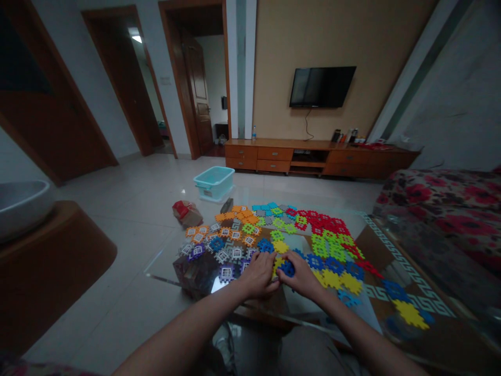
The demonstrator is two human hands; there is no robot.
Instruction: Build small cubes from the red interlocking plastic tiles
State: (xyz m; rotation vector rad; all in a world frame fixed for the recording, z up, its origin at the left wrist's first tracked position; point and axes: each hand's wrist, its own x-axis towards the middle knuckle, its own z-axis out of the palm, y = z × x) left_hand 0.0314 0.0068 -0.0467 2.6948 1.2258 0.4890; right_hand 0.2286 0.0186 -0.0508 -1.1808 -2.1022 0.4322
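Note:
Over the near edge of the glass table my left hand [259, 274] and my right hand [300, 274] come close together. A blue toothed interlocking tile [288, 268] is gripped between the thumb and fingers of my right hand. My left hand is closed on the edge of a yellow toothed tile [276, 265], which meets the blue one; the fingers hide much of it. Just beyond lie another yellow tile [280, 246] and a blue tile [265, 245]. Purple tiles with white window shapes [226, 273] lie left of my left hand.
Many more tiles cover the glass table [172, 261]: orange tiles [245, 214], red tiles [324, 222], green tiles [329, 245]. On the floor beyond stand a turquoise plastic bin [214, 183] and a red-and-brown bag [187, 213]. A floral-covered sofa [442, 209] borders the right.

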